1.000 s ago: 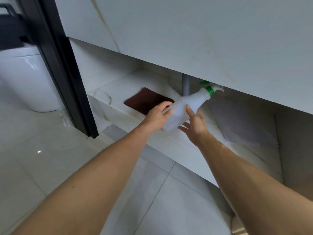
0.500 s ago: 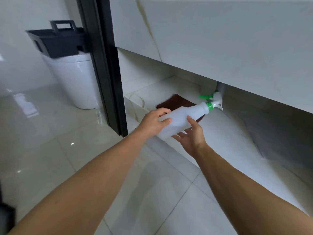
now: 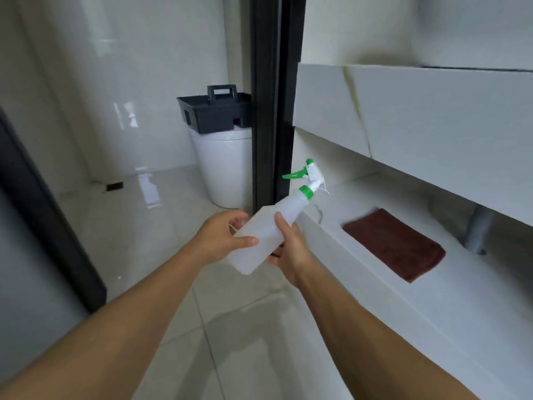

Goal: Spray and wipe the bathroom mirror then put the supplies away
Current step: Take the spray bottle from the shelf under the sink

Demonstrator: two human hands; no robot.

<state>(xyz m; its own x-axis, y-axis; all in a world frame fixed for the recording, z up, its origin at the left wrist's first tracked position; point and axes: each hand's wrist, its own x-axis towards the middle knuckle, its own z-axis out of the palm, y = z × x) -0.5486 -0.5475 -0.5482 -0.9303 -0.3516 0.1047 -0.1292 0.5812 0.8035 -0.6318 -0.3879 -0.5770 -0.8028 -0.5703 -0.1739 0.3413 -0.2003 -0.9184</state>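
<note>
Spray bottle (image 3: 265,235) held tilted over floor, green nozzle pointed up toward far right; left hand (image 3: 222,241) wrapped round lower body, right hand (image 3: 291,249) gripped from right side, fingers probably curled beneath. Brown cloth (image 3: 395,245) laid flat on shelf (image 3: 432,298) at right. Dark caddy (image 3: 216,114) set on toilet (image 3: 225,168) far behind

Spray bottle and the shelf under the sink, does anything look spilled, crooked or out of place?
Nothing stands out. The spray bottle is tilted only because the left hand and right hand hold it; no drips show. The brown cloth lies flat on the shelf. The dark caddy sits on the toilet.
</note>
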